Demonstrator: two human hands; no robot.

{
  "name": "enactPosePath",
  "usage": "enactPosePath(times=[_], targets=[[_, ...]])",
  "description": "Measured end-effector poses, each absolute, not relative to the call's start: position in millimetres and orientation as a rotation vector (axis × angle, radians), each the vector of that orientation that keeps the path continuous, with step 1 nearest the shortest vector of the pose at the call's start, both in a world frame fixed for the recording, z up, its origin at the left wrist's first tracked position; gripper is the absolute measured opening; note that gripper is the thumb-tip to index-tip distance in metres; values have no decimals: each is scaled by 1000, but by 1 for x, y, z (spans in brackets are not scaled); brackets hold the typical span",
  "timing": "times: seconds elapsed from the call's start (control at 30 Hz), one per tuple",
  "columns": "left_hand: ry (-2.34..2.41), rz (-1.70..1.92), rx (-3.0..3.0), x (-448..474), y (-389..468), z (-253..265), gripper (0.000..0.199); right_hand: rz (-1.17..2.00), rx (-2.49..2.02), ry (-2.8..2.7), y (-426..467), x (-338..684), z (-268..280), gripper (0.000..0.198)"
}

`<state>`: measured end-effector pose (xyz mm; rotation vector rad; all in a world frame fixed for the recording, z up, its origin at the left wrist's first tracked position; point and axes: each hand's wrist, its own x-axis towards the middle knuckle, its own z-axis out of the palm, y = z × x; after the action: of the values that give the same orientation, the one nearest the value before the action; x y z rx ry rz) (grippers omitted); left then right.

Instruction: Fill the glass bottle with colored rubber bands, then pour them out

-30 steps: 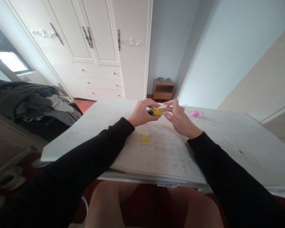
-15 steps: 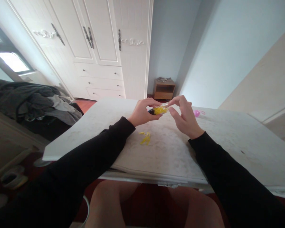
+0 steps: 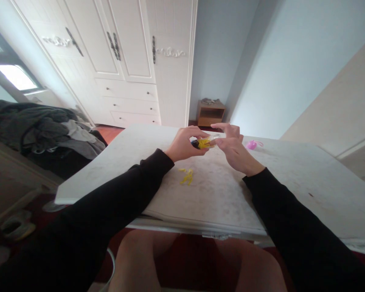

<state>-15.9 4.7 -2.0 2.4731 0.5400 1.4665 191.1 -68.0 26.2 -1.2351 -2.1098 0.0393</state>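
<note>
As I watch through the head camera, the clear packet (image 3: pixel 214 138) could, I judge, spill its yellow contents (image 3: pixel 204 143) if squeezed or tipped. The left hand (image 3: pixel 185 144) grips it above the table (image 3: pixel 219 198), fingers curled round; the right hand (image 3: pixel 232 146) has fingers parted beside its end, contact unclear.

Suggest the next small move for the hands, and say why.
Perhaps have the right hand lower its raised finger onto the clear end of the small clear-and-yellow item: that finger stands apart from it, with the thumb beside that end, while the left hand grips the item near its dark end.
</note>
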Motion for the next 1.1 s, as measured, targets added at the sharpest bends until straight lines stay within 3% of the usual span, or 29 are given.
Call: enactPosePath(times=[0.3, 0.7, 0.87, 1.1], targets=[[568, 1472, 2587, -14, 2, -4, 29, 24, -1336, -2296, -66, 189, 25, 50], [529, 1510, 2466, -19, 1, 4, 30, -121, -1098, -1952, -64, 197, 29, 44], [566, 1464, 2492, -17, 2, 1, 29, -38, -1178, -2003, -66, 192, 26, 32], [546, 1461, 2497, -17, 2, 2, 30, 50, -1291, -2077, -68, 189, 26, 36]])
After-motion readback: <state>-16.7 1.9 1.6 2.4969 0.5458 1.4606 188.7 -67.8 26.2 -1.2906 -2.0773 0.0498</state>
